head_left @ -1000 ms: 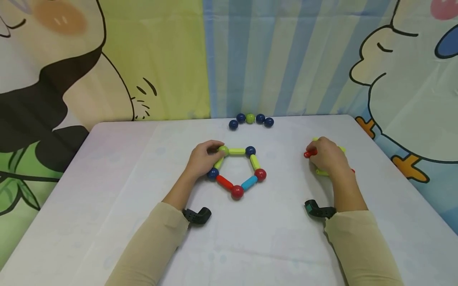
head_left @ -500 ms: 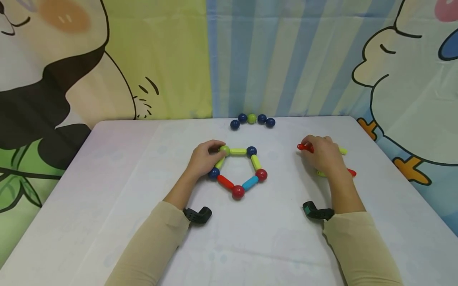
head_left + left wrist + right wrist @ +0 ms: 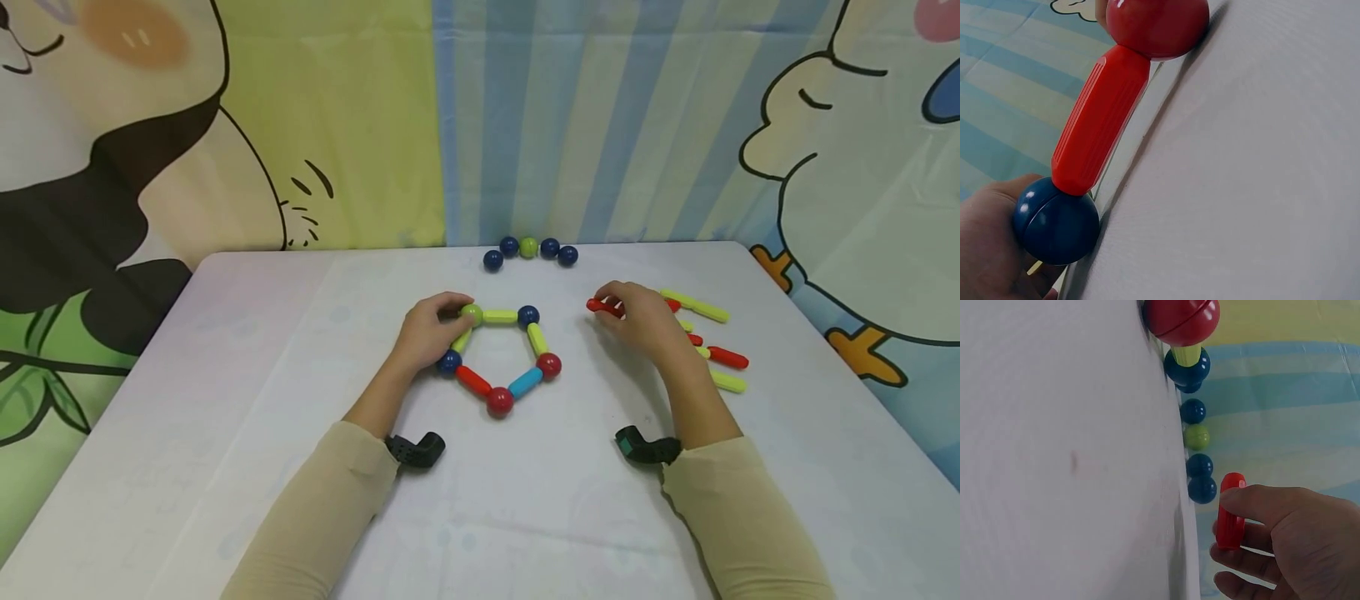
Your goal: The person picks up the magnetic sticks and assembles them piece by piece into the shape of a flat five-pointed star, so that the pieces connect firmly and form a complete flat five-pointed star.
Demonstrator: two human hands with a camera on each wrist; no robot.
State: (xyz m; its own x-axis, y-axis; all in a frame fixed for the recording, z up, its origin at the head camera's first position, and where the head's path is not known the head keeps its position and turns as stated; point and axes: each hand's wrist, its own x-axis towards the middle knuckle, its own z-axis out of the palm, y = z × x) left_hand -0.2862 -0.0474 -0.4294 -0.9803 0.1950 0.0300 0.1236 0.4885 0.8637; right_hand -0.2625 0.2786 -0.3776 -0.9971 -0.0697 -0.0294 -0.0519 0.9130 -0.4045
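Observation:
A five-sided ring of balls and short rods lies on the table, with a red ball [image 3: 500, 402] at its near corner. My left hand [image 3: 426, 333] grips the green ball [image 3: 471, 313] at the ring's far left corner, beside the blue ball [image 3: 1057, 222]. Between the thumb and fingers of my right hand [image 3: 645, 321] is a red rod [image 3: 1230, 512], pinched to the right of the ring and apart from it. A blue rod [image 3: 525, 382] and a red rod [image 3: 473, 382] form the ring's near sides; green rods [image 3: 499, 317] form the others.
Several loose green rods [image 3: 701, 308] and red rods [image 3: 727, 357] lie to the right, partly behind my right hand. Near the far edge of the white table [image 3: 300, 500] sit several blue balls [image 3: 550, 247] and one green ball [image 3: 1197, 437]. A printed curtain hangs behind.
My right hand has moved left with the red rod, away from the loose rods and toward the ring. More of those rods now show. The left hand stays on the green ball.

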